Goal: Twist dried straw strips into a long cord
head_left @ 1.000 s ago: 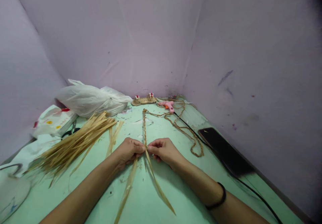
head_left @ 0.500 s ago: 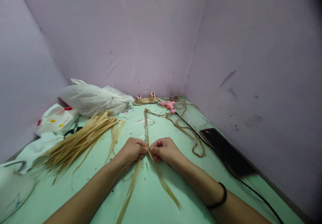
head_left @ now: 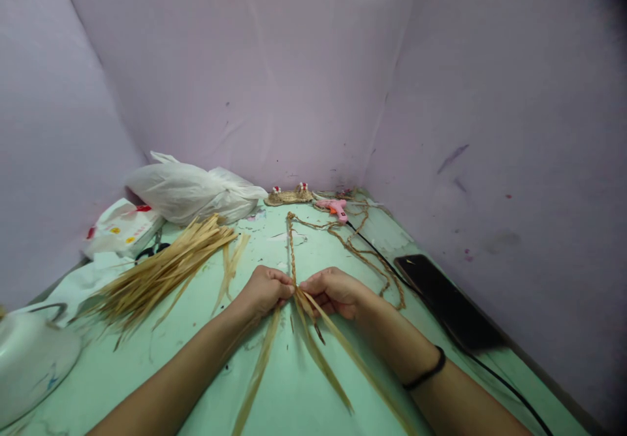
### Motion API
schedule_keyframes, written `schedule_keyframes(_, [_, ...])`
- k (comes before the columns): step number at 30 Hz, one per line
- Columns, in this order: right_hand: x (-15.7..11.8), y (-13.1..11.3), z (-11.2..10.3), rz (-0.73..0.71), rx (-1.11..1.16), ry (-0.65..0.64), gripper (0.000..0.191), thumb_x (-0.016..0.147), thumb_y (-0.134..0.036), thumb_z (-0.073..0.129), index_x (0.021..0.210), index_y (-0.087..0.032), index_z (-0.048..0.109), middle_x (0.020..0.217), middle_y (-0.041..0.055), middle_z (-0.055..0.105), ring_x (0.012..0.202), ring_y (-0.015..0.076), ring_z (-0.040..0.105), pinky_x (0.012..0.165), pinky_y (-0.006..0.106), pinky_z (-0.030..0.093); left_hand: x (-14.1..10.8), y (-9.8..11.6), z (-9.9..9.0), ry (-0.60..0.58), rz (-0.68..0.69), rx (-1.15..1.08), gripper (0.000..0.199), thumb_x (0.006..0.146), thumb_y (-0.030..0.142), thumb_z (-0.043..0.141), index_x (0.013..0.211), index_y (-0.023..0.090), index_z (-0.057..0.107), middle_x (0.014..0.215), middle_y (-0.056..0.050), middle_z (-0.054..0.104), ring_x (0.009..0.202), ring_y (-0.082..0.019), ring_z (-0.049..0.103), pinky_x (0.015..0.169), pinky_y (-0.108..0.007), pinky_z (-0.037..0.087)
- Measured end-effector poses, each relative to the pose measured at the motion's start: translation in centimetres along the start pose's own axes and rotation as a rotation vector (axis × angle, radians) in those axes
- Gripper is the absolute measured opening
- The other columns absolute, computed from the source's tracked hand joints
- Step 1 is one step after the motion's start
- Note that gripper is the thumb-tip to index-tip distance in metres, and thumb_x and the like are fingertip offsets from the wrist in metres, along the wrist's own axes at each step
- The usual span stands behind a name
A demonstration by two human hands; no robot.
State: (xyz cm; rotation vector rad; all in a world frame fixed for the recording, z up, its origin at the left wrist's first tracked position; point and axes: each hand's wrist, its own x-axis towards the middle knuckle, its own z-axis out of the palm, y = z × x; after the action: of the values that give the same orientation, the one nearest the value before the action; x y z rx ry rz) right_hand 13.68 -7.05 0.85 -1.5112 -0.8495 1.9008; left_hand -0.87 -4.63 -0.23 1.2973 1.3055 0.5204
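A thin braid (head_left: 292, 250) of dried straw-coloured fibre runs from the middle of the table toward me. At its near end my left hand (head_left: 269, 288) pinches it between thumb and fingers. Close against it, my right hand (head_left: 333, 290) holds the strands where they leave the braid, thumb and forefinger together and the other fingers curled below. Loose fibre strips (head_left: 313, 344) fan out from the pinch toward me, one to the left and others to the right. The far end of the braid joins a longer twisted cord (head_left: 353, 247) lying in loops.
A pile of dried fibre strips (head_left: 166, 276) lies left, beside scissors (head_left: 153, 250) and a white plastic bag (head_left: 196, 191). A pink glue gun (head_left: 334, 208) with a black cord and woven slippers (head_left: 289, 196) sit at the back. A dark phone (head_left: 445, 302) lies right.
My right hand has opened its grip slightly and shifted right. Another strip now hangs to the right, where one strip hung before. The view has swung a little left.
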Motion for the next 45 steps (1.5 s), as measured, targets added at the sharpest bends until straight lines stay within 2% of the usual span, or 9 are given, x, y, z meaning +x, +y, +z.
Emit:
schedule_keyframes(3, [0.3,0.1,-0.3,-0.027,-0.009,-0.023,0.014,0.071,-0.008,0.05,0.061,-0.009,0.06,0.052,0.0033,0.061,0.041,0.008,0.054,0.044,0.018,0.044,0.1,-0.2,-0.1,-0.01,0.016,-0.015,0.005,0.052,0.016,0.054,0.053,0.012,0.058,0.033,0.005,0.039,0.031,-0.004,0.024,0.038,-0.019,0.014])
schedule_keyframes(9, [0.7,0.8,0.2,-0.157,0.046,0.087,0.008,0.068,-0.013,0.062,0.061,-0.01,0.057,0.052,0.0016,0.06,0.046,0.0084,0.055,0.051,0.021,0.047,-0.2,0.0,-0.2,-0.047,0.043,-0.114,0.011,0.052,0.024,0.057,0.051,0.013,0.054,0.033,0.006,0.038,0.029,-0.002,0.021,0.036,-0.02,0.01])
schedule_keyframes(15, [0.5,1.1,1.0,-0.237,0.251,-0.071,0.014,0.065,-0.013,0.066,0.064,-0.011,0.052,0.055,0.0008,0.057,0.052,0.0089,0.055,0.057,0.021,0.046,-0.4,-0.2,0.2,-0.117,0.104,-0.311,0.017,0.049,0.026,0.065,0.05,0.011,0.055,0.04,0.002,0.048,0.037,-0.006,0.038,0.04,-0.019,0.025])
schedule_keyframes(17, [0.5,1.0,1.1,-0.185,0.235,-0.122,0.011,0.071,-0.013,0.06,0.064,-0.01,0.053,0.052,0.0001,0.053,0.045,0.0057,0.049,0.046,0.016,0.04,-0.4,-0.3,0.3,-0.149,0.134,-0.304,0.018,0.051,0.027,0.064,0.051,0.011,0.057,0.043,0.0,0.051,0.042,-0.008,0.042,0.043,-0.02,0.029])
schedule_keyframes(21, [0.9,0.9,0.9,-0.156,0.139,-0.062,0.019,0.071,-0.014,0.059,0.056,-0.01,0.049,0.043,-0.0049,0.04,0.034,0.0007,0.025,0.032,0.014,0.014,-0.2,-0.3,-0.1,-0.139,0.188,-0.179,0.021,0.053,0.029,0.064,0.051,0.01,0.057,0.041,0.004,0.042,0.041,-0.004,0.032,0.042,-0.019,0.022])
schedule_keyframes(27, [1.2,0.7,-0.1,-0.169,0.058,-0.068,0.024,0.06,-0.02,0.068,0.051,-0.012,0.047,0.036,-0.0091,0.031,0.033,0.0008,0.019,0.034,0.017,0.009,-0.1,0.4,-1.5,-0.311,0.178,-0.114,0.02,0.06,0.03,0.059,0.067,0.011,0.059,0.041,0.007,0.039,0.033,-0.002,0.024,0.035,-0.019,0.014])
schedule_keyframes(35, [1.0,0.7,0.3,-0.237,0.037,0.07,0.021,0.051,-0.017,0.07,0.056,-0.012,0.05,0.04,-0.0051,0.048,0.031,0.0013,0.027,0.034,0.018,0.01,-0.2,0.9,-1.6,-0.194,0.075,-0.036,0.015,0.056,0.025,0.059,0.061,0.015,0.05,0.042,0.005,0.048,0.026,-0.003,0.028,0.028,-0.017,0.017])
schedule_keyframes(40, [1.1,1.1,0.5,-0.226,0.057,0.075,0.027,0.049,-0.022,0.073,0.055,-0.014,0.047,0.038,-0.0076,0.044,0.03,0.0006,0.024,0.034,0.018,0.008,-0.3,1.0,-1.5,-0.18,0.06,0.056,0.011,0.055,0.023,0.056,0.053,0.015,0.048,0.036,0.006,0.043,0.026,-0.004,0.028,0.028,-0.018,0.017])
schedule_keyframes(45, [1.2,1.5,1.1,-0.279,-0.002,0.155,0.032,0.052,-0.032,0.072,0.053,-0.015,0.045,0.037,-0.0079,0.04,0.03,0.0013,0.022,0.033,0.02,0.008,-0.4,0.7,-1.0,-0.069,0.124,0.156,0.011,0.055,0.02,0.054,0.049,0.015,0.046,0.033,0.007,0.034,0.029,-0.003,0.024,0.033,-0.019,0.015])
